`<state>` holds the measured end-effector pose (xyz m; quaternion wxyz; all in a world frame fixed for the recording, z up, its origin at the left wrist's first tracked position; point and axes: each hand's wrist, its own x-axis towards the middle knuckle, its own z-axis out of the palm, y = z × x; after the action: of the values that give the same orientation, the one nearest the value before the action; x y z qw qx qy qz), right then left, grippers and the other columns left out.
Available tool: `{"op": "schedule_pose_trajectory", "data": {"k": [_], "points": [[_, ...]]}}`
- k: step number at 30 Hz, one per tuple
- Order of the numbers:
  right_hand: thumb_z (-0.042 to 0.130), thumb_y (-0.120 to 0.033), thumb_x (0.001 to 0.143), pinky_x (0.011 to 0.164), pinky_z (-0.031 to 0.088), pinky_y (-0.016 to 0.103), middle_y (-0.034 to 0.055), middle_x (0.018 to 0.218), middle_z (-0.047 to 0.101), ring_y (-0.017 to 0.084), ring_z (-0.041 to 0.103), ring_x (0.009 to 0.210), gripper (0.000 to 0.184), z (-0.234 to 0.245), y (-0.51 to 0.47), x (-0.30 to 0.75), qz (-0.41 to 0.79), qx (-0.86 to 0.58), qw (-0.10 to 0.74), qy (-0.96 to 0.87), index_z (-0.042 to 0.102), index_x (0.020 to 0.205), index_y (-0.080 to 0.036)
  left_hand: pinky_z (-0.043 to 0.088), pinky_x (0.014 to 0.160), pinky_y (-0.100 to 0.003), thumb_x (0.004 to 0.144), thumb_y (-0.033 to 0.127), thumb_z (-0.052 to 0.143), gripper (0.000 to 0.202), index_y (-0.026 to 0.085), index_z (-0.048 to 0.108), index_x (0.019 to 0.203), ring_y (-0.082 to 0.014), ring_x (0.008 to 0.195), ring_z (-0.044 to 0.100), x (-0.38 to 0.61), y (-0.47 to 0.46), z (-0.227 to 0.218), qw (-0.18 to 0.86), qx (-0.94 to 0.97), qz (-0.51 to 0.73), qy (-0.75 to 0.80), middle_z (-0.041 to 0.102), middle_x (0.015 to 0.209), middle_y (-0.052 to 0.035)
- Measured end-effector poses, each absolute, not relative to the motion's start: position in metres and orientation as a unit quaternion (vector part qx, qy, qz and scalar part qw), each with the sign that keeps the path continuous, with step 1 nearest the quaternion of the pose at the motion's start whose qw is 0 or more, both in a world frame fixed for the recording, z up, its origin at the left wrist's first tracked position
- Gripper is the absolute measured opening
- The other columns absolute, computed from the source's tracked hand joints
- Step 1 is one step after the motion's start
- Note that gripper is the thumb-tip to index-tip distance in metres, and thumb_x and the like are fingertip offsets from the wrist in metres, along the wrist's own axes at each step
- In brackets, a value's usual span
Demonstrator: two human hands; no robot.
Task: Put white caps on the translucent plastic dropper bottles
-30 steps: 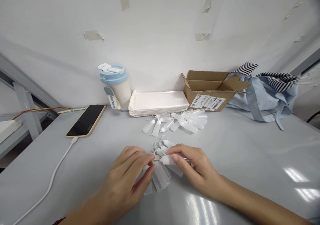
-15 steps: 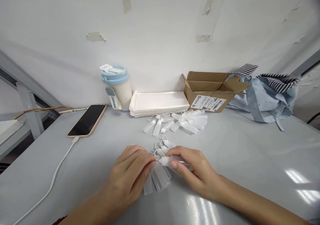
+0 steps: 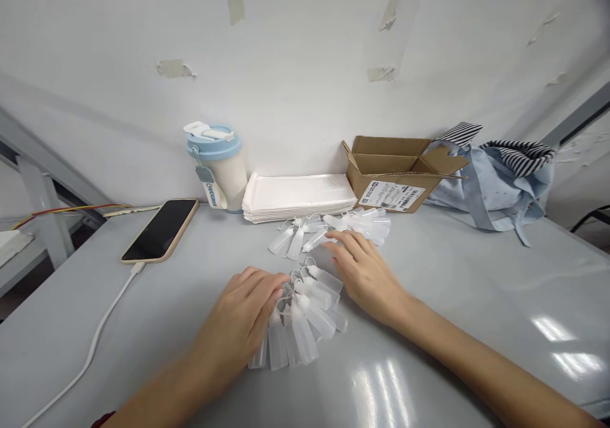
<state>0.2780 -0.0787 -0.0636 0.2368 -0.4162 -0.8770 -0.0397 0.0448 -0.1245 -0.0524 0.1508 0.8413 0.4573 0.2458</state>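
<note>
Several small translucent squeeze bottles with white caps and thin loops lie fanned out on the grey table. Against their cap ends rests my left hand, its fingers and thumb pinched together. What the pinch holds is hidden behind the fingers. My right hand is over the near edge of a farther pile of similar bottles. Its thumb and fingers are apart, close to one bottle, with nothing held; part of that pile is covered by the hand.
Along the wall stand a blue-lidded cup, a stack of white flat packs, an open cardboard box and a light blue bag. A phone lies at left, its white cable running toward the front edge.
My right hand has let go of a bottle in the near fan and moved away to the far pile. The near bottles lie spread in view; my left hand remains at their caps.
</note>
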Motion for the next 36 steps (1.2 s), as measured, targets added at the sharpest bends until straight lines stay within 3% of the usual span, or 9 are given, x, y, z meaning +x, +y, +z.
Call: {"op": "schedule_pose_trajectory", "data": {"k": [2, 6, 13, 17, 21, 25, 29, 36], "points": [[0.042, -0.002, 0.086, 0.083, 0.042, 0.044, 0.0177, 0.126, 0.051, 0.032, 0.044, 0.112, 0.031, -0.066, -0.076, 0.281, -0.103, -0.457, 0.196, -0.861, 0.053, 0.114, -0.01, 0.042, 0.079, -0.034, 0.095, 0.017, 0.034, 0.025, 0.023, 0.049, 0.114, -0.0192, 0.089, 0.053, 0.044, -0.125, -0.052, 0.145, 0.835, 0.246, 0.471, 0.062, 0.094, -0.0025], [0.049, -0.006, 0.084, 0.074, 0.042, 0.04, 0.017, 0.112, 0.058, 0.031, 0.052, 0.097, 0.025, -0.065, -0.072, 0.287, -0.16, -0.548, 0.143, -0.809, 0.057, 0.108, -0.01, 0.044, 0.076, -0.033, 0.094, 0.019, 0.037, 0.023, 0.024, 0.049, 0.113, -0.0187, 0.087, 0.054, 0.044, -0.127, -0.05, 0.143, 0.828, 0.246, 0.483, 0.061, 0.09, -0.0008], [0.057, -0.011, 0.084, 0.069, 0.041, 0.035, 0.014, 0.103, 0.061, 0.027, 0.056, 0.088, 0.017, -0.065, -0.071, 0.287, -0.143, -0.591, 0.086, -0.79, 0.059, 0.101, -0.012, 0.043, 0.077, -0.034, 0.094, 0.021, 0.039, 0.021, 0.025, 0.047, 0.113, -0.0184, 0.088, 0.054, 0.044, -0.128, -0.051, 0.138, 0.829, 0.245, 0.483, 0.061, 0.091, -0.0002], [0.05, -0.007, 0.085, 0.068, 0.041, 0.035, 0.0139, 0.097, 0.061, 0.027, 0.057, 0.085, 0.017, -0.066, -0.071, 0.286, -0.141, -0.596, 0.082, -0.786, 0.058, 0.099, -0.011, 0.042, 0.079, -0.035, 0.094, 0.02, 0.039, 0.021, 0.025, 0.046, 0.113, -0.0181, 0.087, 0.054, 0.045, -0.128, -0.05, 0.136, 0.831, 0.245, 0.48, 0.061, 0.09, 0.0005], [0.046, -0.006, 0.086, 0.07, 0.044, 0.038, 0.0151, 0.095, 0.06, 0.028, 0.057, 0.085, 0.02, -0.065, -0.073, 0.284, -0.128, -0.594, 0.12, -0.785, 0.056, 0.103, -0.009, 0.043, 0.078, -0.035, 0.094, 0.021, 0.04, 0.02, 0.024, 0.047, 0.111, -0.0185, 0.086, 0.055, 0.044, -0.129, -0.05, 0.127, 0.834, 0.246, 0.477, 0.061, 0.09, -0.0003], [0.041, -0.011, 0.089, 0.074, 0.047, 0.039, 0.0165, 0.098, 0.056, 0.028, 0.055, 0.091, 0.027, -0.062, -0.077, 0.281, -0.066, -0.542, 0.222, -0.808, 0.046, 0.115, -0.005, 0.044, 0.077, -0.034, 0.093, 0.023, 0.04, 0.019, 0.024, 0.048, 0.111, -0.0185, 0.084, 0.056, 0.045, -0.129, -0.05, 0.122, 0.833, 0.249, 0.478, 0.062, 0.089, -0.0007], [0.037, -0.016, 0.092, 0.073, 0.05, 0.037, 0.0134, 0.099, 0.051, 0.024, 0.055, 0.09, 0.03, -0.058, -0.084, 0.278, 0.036, -0.494, 0.299, -0.816, 0.038, 0.122, -0.01, 0.046, 0.075, -0.033, 0.094, 0.024, 0.04, 0.019, 0.023, 0.05, 0.11, -0.0185, 0.084, 0.056, 0.045, -0.129, -0.048, 0.127, 0.83, 0.244, 0.486, 0.062, 0.089, -0.0013], [0.038, -0.015, 0.093, 0.076, 0.05, 0.038, 0.0131, 0.104, 0.049, 0.022, 0.053, 0.09, 0.031, -0.049, -0.095, 0.273, 0.117, -0.404, 0.338, -0.842, 0.034, 0.123, -0.015, 0.048, 0.074, -0.034, 0.093, 0.027, 0.039, 0.025, 0.024, 0.048, 0.116, -0.0196, 0.086, 0.057, 0.045, -0.13, -0.048, 0.136, 0.812, 0.245, 0.512, 0.062, 0.094, -0.0026]]}}
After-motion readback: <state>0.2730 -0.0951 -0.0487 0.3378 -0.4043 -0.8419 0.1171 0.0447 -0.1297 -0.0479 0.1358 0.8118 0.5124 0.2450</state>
